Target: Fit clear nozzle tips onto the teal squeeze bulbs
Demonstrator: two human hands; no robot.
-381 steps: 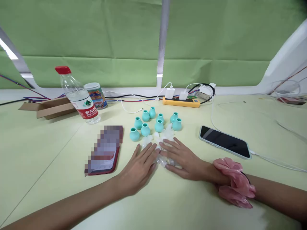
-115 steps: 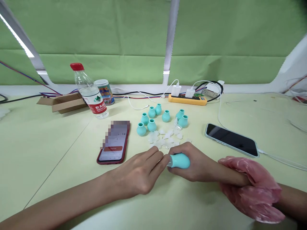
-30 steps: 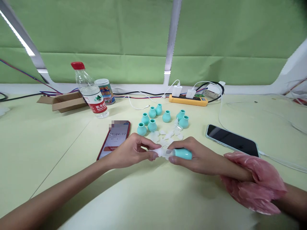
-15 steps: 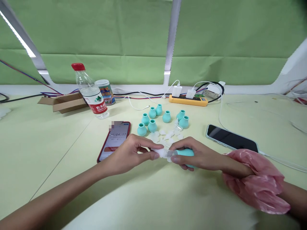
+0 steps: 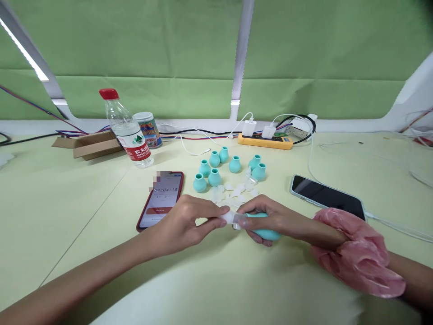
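Note:
My right hand [image 5: 275, 219] is wrapped round a teal rubber bulb [image 5: 269, 234]. A clear, tube-like piece [image 5: 239, 220] projects from the bulb's left end, partly hidden by my fingers. Between thumb and fingertips, my left hand [image 5: 189, 221] pinches a small whitish translucent piece [image 5: 228, 217], which meets the clear end. Whether the two are joined, I cannot tell. Just beyond my hands lie thin whitish translucent pieces [image 5: 218, 194]. Behind them, several more teal bulbs [image 5: 234, 164] stand with their open necks upward.
A phone with a running timer [image 5: 164, 198] lies by my left hand; another phone [image 5: 326, 196], cabled, lies right. Further back are a water bottle [image 5: 133, 146], a printed can [image 5: 149, 131], a cardboard box [image 5: 98, 146] and a yellow power strip [image 5: 265, 141]. A pink plastic sleeve [image 5: 358, 257] covers my right forearm.
The bulb in my right hand has tilted slightly, its right end now lower. My right thumb has shifted a little onto the clear part. Both hands keep their hold.

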